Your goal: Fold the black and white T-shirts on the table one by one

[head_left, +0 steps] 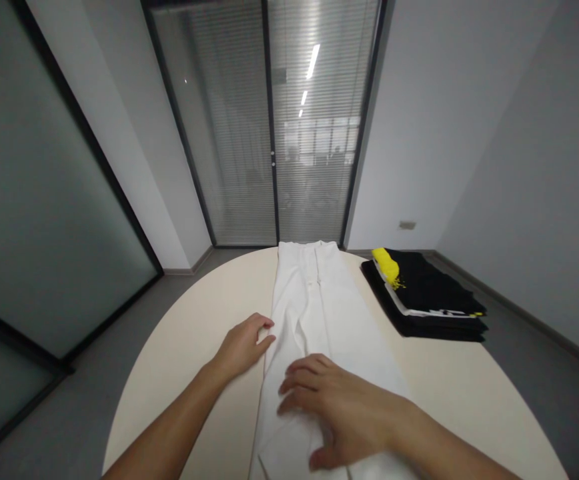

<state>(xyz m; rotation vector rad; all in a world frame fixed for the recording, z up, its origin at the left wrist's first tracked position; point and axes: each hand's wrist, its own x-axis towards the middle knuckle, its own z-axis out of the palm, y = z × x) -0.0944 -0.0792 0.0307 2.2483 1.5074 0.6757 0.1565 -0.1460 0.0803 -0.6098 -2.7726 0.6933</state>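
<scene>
White trousers (342, 313) lie lengthwise on the round table, waist end at the far edge and the near end running out of the bottom of the view. Wrinkles run down their left half. At the left edge of the cloth is my left hand (242, 343), its thumb and fingers apart, the fingertips touching or just beside the fabric. My right hand (337, 403) is over the nearer middle part, palm down with fingers spread and slightly blurred. Whether its fingertips press on the cloth, I cannot tell.
The cream round tabletop (194, 313) shows on both sides of the trousers. At the right rests a stack of folded dark clothes (432, 287), with a yellow patch on the top one. Beyond the table stand glass panels with blinds (314, 187) and grey walls.
</scene>
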